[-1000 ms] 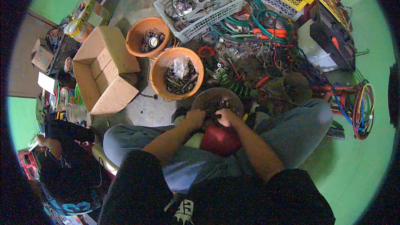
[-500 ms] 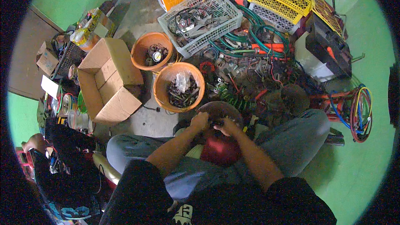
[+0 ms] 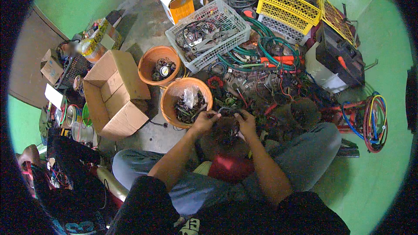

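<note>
Dark-grey, narrow piece (image 3: pixel 227 111); details unclear

A cluttered workshop or storage room with green walls (image 3: pixel 82 4) and a concrete floor (image 3: pixel 163 137). Orange tubs (image 3: pixel 169 100) hold loose metal parts (image 3: pixel 191 109), surrounded by plastic crates (image 3: pixel 220 52), coiled green hose (image 3: pixel 264 43) and scattered small hardware (image 3: pixel 259 85).
</note>
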Tool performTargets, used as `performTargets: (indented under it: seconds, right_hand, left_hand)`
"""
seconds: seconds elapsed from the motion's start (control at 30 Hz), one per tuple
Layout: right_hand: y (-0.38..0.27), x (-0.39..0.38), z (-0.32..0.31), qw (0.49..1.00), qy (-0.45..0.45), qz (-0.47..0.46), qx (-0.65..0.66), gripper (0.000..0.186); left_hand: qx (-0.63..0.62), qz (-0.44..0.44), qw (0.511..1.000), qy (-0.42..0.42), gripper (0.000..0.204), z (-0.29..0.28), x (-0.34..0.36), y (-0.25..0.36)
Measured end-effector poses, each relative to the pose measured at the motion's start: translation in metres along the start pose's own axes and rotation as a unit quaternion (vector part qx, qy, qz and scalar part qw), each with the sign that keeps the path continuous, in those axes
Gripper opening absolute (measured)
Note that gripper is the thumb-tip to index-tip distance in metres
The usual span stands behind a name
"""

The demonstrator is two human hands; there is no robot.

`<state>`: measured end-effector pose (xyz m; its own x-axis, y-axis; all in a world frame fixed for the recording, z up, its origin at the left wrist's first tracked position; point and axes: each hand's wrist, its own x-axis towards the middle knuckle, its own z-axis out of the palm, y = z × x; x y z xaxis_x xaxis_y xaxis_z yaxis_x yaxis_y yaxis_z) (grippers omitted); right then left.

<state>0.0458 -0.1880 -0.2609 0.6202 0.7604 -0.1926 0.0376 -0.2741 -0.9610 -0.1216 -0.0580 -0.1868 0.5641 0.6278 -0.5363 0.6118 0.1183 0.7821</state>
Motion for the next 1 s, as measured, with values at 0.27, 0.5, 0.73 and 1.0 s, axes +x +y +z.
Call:
performTargets:
  seconds: [0.27, 0.5, 0.73, 1.0]
  right_hand:
    - [-0.085, -0.009, -0.011, 0.99, 0.044, 0.066, 0.121, 0.032]
    - [-0.173, 0.01, -0.072, 0.992, -0.001, -0.118, -0.054, 0.031]
    - [-0.313, 0.027, -0.11, 0.979, -0.124, -0.158, -0.02, 0.02]
    - [-0.293, 0.128, -0.036, 0.983, -0.115, -0.139, 0.017, 0.021]
  left_hand:
    - [-0.034, 0.172, 0.983, 0.054, 0.026, -0.029, 0.011, 0.021]
    - [0.123, 0.292, 0.943, 0.105, 0.021, -0.08, -0.042, 0.162]
    - [0.013, 0.334, 0.943, -0.004, 0.017, -0.122, -0.045, 0.217]
    - [-0.107, 0.266, 0.943, 0.169, 0.019, -0.159, 0.058, 0.166]
